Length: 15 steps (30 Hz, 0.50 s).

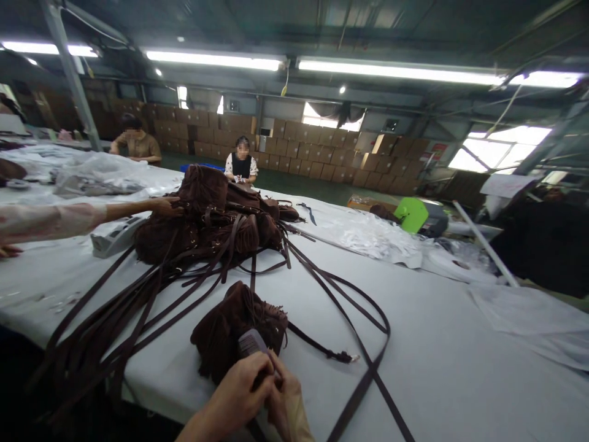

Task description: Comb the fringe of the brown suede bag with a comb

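A dark brown suede-like bag [239, 325] with fringe lies on the white table close in front of me. Against its near side a grey-mauve hang tag [251, 342] stands out, with small print too fine to read. My left hand [243, 390] and my right hand [288, 390] meet at the lower end of this tag, fingers closed in a pinch. My fingers partly hide what lies between them. A brown strap [317, 344] stretches from the bag to the right, ending in a small buckle-like piece.
Beyond lies a heap of similar brown bags [207, 215], long straps trailing off the front edge. A co-worker's hand [165, 206] rests on the heap from the left. Long straps [363, 331] cross at right. White sheets [529, 313] and a green device [411, 215] are further right.
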Each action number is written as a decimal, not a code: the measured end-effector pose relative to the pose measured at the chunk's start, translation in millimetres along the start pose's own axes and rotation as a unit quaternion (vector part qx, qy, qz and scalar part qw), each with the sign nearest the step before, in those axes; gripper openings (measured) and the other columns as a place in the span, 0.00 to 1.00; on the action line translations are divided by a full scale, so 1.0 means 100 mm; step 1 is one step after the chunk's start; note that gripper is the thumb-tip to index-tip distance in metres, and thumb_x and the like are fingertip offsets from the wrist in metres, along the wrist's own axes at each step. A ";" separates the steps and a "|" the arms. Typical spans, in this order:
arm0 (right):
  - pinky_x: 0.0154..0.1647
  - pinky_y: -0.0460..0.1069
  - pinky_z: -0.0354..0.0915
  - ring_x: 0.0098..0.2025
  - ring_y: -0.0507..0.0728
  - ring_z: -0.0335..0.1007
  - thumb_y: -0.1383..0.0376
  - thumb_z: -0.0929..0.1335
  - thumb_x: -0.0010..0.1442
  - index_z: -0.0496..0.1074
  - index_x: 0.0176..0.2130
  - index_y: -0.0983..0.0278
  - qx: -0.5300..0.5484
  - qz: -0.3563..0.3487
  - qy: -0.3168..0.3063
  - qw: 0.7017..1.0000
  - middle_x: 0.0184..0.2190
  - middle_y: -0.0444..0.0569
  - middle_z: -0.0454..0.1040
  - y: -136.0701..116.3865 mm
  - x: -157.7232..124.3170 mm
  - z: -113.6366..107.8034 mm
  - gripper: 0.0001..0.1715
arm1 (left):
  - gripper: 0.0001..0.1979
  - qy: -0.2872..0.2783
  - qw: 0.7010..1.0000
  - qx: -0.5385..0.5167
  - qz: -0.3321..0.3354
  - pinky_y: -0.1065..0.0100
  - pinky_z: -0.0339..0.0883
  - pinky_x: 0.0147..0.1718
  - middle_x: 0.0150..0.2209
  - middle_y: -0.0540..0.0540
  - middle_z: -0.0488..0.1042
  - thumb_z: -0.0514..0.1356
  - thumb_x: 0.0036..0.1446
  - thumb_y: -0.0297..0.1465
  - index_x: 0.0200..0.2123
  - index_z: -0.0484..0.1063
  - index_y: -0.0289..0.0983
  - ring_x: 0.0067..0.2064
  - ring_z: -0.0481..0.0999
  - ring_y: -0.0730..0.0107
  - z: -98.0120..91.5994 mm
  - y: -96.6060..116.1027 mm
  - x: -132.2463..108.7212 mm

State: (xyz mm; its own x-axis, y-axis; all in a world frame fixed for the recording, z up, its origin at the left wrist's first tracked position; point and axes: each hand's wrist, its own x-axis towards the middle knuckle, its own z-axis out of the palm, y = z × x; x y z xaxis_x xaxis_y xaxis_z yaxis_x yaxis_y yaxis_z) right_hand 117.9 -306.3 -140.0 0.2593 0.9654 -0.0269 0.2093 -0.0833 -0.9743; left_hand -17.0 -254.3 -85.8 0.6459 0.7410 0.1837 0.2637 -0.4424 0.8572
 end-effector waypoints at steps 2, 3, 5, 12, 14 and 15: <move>0.09 0.43 0.53 0.12 0.52 0.57 0.36 0.65 0.55 0.63 0.62 0.70 0.127 0.104 -0.018 0.986 0.13 0.41 0.67 0.04 0.01 0.01 0.51 | 0.08 0.095 0.994 -0.048 -0.012 0.69 0.64 0.38 0.36 0.48 0.72 0.53 0.63 0.35 0.39 0.68 0.39 0.37 0.72 0.68 -0.10 -0.02 -0.03; 0.07 0.41 0.47 0.09 0.50 0.50 0.35 0.66 0.53 0.60 0.63 0.70 0.179 0.136 -0.025 0.974 0.10 0.37 0.61 0.05 0.01 -0.01 0.55 | 0.09 0.160 0.983 -0.083 -0.030 0.70 0.65 0.36 0.38 0.49 0.72 0.53 0.63 0.37 0.44 0.67 0.40 0.36 0.72 0.69 -0.15 -0.05 -0.04; 0.06 0.40 0.44 0.08 0.48 0.46 0.35 0.68 0.51 0.58 0.63 0.70 0.246 0.151 -0.029 0.957 0.09 0.35 0.59 0.05 -0.03 -0.05 0.56 | 0.15 0.238 0.960 -0.132 -0.073 0.72 0.63 0.29 0.41 0.50 0.70 0.54 0.61 0.35 0.51 0.62 0.41 0.28 0.68 0.74 -0.20 -0.13 -0.05; 0.08 0.40 0.48 0.09 0.48 0.51 0.38 0.73 0.49 0.66 0.58 0.72 0.270 0.132 -0.061 0.952 0.11 0.38 0.63 -0.20 -0.23 -0.05 0.53 | 0.09 0.002 0.994 -0.087 -0.067 0.67 0.68 0.37 0.31 0.45 0.73 0.58 0.54 0.31 0.37 0.74 0.35 0.36 0.72 0.63 0.28 -0.38 0.03; 0.13 0.42 0.58 0.14 0.49 0.59 0.40 0.74 0.49 0.70 0.56 0.70 0.273 0.114 -0.063 0.953 0.16 0.43 0.69 -0.25 -0.33 -0.06 0.48 | 0.12 0.041 0.991 -0.081 -0.102 0.66 0.68 0.37 0.29 0.44 0.74 0.54 0.59 0.36 0.32 0.74 0.35 0.35 0.72 0.61 0.41 -0.45 0.07; 0.18 0.44 0.64 0.17 0.51 0.64 0.41 0.75 0.47 0.72 0.55 0.69 0.276 0.104 -0.061 0.954 0.20 0.45 0.72 -0.27 -0.38 -0.07 0.47 | 0.15 0.063 0.988 -0.080 -0.115 0.66 0.68 0.36 0.28 0.44 0.73 0.52 0.61 0.38 0.31 0.74 0.35 0.34 0.72 0.61 0.45 -0.47 0.09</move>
State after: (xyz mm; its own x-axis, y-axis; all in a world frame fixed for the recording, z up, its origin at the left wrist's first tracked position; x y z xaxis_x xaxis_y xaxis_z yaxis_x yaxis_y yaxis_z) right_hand 109.0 -342.4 -111.4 0.1222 0.9664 -0.2262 -0.3708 -0.1670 -0.9136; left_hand 8.5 -249.7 -146.5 0.4847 0.8743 0.0257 0.2702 -0.1776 0.9463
